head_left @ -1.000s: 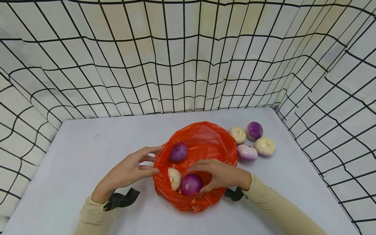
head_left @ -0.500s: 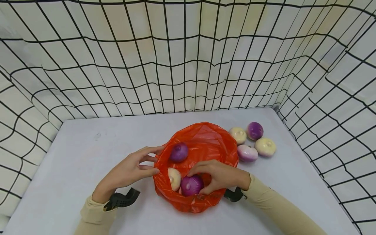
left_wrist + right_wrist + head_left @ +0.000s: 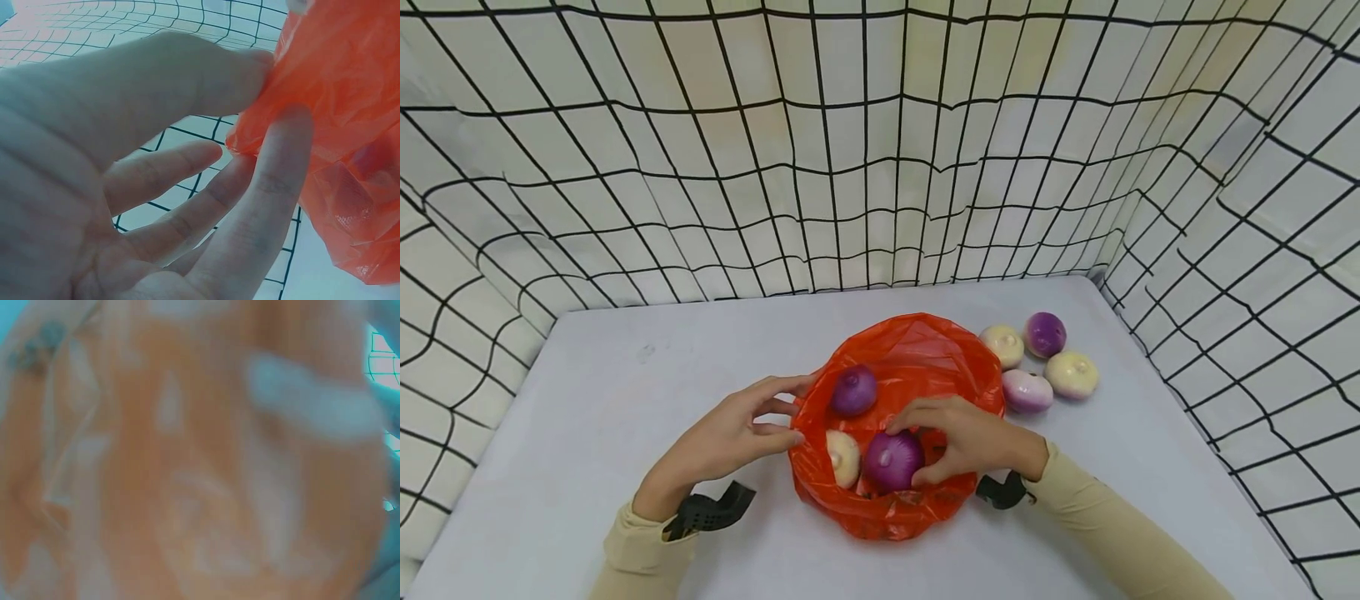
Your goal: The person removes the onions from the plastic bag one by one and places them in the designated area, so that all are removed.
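Observation:
A red plastic bag (image 3: 940, 346) lies with its mouth spread wide in the middle of the table. My left hand (image 3: 730, 433) pinches the bag's left rim; in the left wrist view the thumb and fingers (image 3: 269, 194) meet on the film. Inside the bag, my right hand (image 3: 958, 437) grips a purple onion (image 3: 893, 461) between thumb and fingers. Left of that onion sits a white onion (image 3: 844, 458), partly covered by the bag. Another purple onion (image 3: 853, 390) rests toward the back. Blurred bag film (image 3: 206, 487) fills most of the right wrist view.
Outside the bag's right side, several onions stand grouped: a white one (image 3: 1002, 346), a purple one (image 3: 1045, 335), a pale purple one (image 3: 1027, 392) and a cream one (image 3: 1072, 375). Black netting (image 3: 865, 158) over white sheeting walls the back and sides of the white table (image 3: 610, 392).
My right hand has raised the gripped purple onion slightly and turned it inside the bag. The left hand keeps its place on the rim. The head view has shifted a little.

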The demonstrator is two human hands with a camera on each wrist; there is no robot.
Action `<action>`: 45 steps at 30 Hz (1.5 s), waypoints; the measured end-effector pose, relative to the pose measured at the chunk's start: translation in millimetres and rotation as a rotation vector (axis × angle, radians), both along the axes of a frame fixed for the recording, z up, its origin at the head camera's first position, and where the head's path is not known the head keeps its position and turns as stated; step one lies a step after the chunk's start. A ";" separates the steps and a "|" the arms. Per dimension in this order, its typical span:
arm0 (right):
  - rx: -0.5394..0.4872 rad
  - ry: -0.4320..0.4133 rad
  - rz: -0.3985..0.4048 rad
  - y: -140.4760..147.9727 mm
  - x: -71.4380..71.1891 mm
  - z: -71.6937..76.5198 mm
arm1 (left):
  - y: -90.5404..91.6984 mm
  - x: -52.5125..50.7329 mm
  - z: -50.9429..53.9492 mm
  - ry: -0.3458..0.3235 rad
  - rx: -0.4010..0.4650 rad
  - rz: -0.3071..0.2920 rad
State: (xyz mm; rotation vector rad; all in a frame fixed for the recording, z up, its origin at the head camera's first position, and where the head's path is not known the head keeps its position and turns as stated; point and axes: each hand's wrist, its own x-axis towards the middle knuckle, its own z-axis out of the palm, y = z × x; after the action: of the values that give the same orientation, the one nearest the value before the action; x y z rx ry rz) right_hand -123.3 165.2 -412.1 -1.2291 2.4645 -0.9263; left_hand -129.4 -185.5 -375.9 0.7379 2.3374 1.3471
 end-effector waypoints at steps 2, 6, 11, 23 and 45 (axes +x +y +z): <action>-0.018 0.007 -0.008 2.3 0.0 1.1 | 0.2 -0.3 0.0 0.003 -0.004 -0.001; -0.052 -0.002 -0.025 6.2 1.0 4.4 | 0.9 -0.4 0.9 0.009 -0.013 -0.002; -0.068 -0.006 -0.064 11.7 2.1 8.3 | 1.2 -0.3 1.7 0.015 -0.020 -0.004; -0.132 0.013 -0.145 24.5 5.1 16.3 | 0.7 -0.6 1.6 0.031 -0.034 -0.004; -0.261 0.067 -0.384 63.9 15.6 18.6 | 2.9 -0.6 1.5 0.035 -0.032 -0.010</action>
State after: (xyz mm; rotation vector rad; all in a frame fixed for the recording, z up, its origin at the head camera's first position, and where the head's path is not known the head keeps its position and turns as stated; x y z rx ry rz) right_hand -107.6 229.2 -393.5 -0.8767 2.7574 -1.3609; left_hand -130.1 -182.5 -374.4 0.7682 2.3730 1.2997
